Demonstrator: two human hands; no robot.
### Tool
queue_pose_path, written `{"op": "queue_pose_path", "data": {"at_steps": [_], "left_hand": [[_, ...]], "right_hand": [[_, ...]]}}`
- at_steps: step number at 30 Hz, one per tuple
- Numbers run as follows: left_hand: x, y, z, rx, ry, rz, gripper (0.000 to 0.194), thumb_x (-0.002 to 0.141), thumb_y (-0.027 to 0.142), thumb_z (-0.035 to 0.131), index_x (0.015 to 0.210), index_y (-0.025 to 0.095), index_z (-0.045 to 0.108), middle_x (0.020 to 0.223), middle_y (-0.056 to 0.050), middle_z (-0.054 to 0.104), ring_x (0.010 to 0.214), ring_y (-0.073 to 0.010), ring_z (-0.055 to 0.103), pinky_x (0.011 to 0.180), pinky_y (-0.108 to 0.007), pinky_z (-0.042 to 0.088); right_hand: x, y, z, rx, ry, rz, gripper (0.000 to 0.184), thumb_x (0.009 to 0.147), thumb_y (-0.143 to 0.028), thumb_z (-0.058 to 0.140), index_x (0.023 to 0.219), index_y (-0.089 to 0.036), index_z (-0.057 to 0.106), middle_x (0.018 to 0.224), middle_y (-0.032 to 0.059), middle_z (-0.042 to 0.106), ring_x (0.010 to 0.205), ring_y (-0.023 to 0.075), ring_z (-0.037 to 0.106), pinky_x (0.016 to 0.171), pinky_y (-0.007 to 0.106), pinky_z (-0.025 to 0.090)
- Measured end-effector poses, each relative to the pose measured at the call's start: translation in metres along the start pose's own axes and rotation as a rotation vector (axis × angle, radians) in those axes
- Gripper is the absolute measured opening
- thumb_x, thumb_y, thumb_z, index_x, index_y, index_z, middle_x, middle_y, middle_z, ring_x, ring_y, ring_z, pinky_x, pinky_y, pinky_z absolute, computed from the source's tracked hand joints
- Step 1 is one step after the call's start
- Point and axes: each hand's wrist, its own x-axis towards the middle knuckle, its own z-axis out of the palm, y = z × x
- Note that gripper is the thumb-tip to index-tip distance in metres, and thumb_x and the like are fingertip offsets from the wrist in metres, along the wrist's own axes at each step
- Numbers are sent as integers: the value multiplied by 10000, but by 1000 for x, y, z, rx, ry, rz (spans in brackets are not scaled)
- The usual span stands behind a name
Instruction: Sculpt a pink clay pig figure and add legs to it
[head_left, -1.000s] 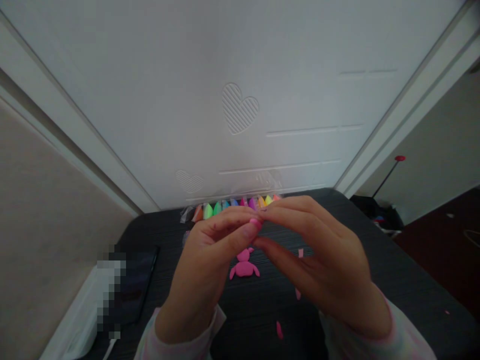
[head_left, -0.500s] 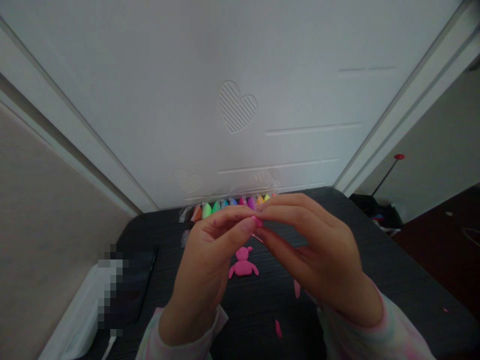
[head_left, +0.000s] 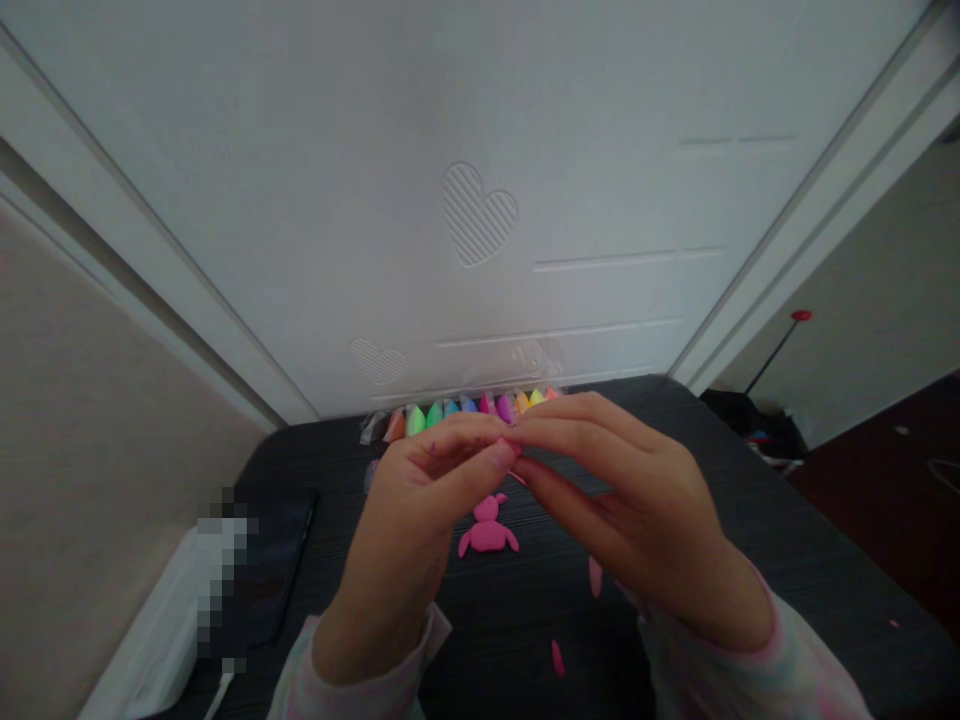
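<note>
one small bright-pink clay-like lump [head_left: 516,451], mostly hidden, sits pinched between the thumb and forefinger of the left hand [head_left: 405,530], while the right hand [head_left: 652,510] nips its other side between thumb and fingertips. below them, on the dark wood-grained table [head_left: 502,610], lies a pink clay-like figure [head_left: 487,537] with a round head and two arms. nearer the person are a deep-pink strip [head_left: 557,658] and a paler pink strip [head_left: 595,576]. a row of many-coloured wrapped packets [head_left: 435,416] lines the table's far edge.
</note>
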Motion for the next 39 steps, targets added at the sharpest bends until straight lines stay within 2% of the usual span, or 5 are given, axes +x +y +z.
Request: {"op": "queue_pose_path", "data": {"at_steps": [22, 27, 30, 34, 39], "left_hand": [[-13, -2, 9, 189, 77, 97, 195, 770, 335, 569, 865, 191, 660, 881, -21, 676, 824, -139, 590, 783, -251, 427], [-53, -11, -45, 929, 424, 225, 331, 833, 346, 447, 1117, 205, 542, 1149, -71, 575, 1084, -196, 480, 949, -333, 320], [-77, -21, -101, 1424, 625, 11, 384, 833, 355, 399, 1158, 178, 501, 1139, -99, 583, 1121, -241, 447, 987, -408, 257], [-93, -33, -160, 1532, 712, -177, 400, 828, 268, 328, 1173, 135, 481, 1026, -137, 644, 1108, -296, 471, 981, -536, 176], [-83, -43, -185, 1570, 672, -261, 426, 823, 316, 334, 1195, 155, 468, 1079, -136, 624, 1103, -280, 499, 997, -529, 179]], "right_hand": [[-1, 2, -5, -94, -10, -45, 160, 786, -171, 553, 943, -194, 574, 874, 51, 660, 806, 171, 620, 745, 331, 510], [-3, 4, -12, -77, 37, -25, 143, 786, -174, 566, 926, -196, 580, 881, 33, 634, 811, 137, 602, 749, 258, 500], [-3, 4, -14, -67, 59, -4, 125, 787, -184, 571, 911, -192, 585, 862, 22, 633, 792, 122, 597, 742, 229, 492], [-2, 2, -11, -48, 48, 23, 127, 779, -178, 582, 905, -194, 588, 857, 12, 636, 789, 114, 593, 734, 220, 484], [-4, -1, -7, -13, 37, 29, 145, 773, -154, 588, 914, -187, 590, 869, 15, 633, 813, 104, 584, 745, 210, 473]]}}
